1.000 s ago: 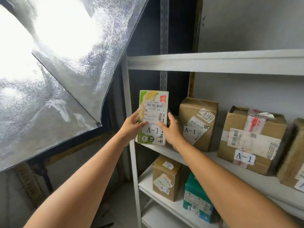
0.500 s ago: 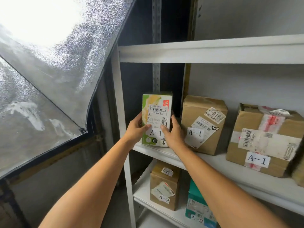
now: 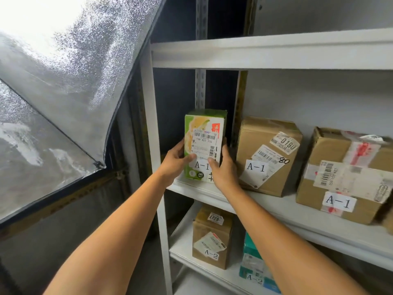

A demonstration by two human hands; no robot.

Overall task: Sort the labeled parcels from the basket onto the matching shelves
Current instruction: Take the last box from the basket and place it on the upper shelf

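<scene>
The A-1 shelf [image 3: 319, 222] already carries brown boxes [image 3: 268, 154] with matching labels. The green carton [image 3: 204, 133], marked A-1, stands at its left end; a second ago it was held out in front. The left hand [image 3: 173, 165] and right hand [image 3: 223, 169] clasp its sides with their fingers, and letting go remains.
</scene>
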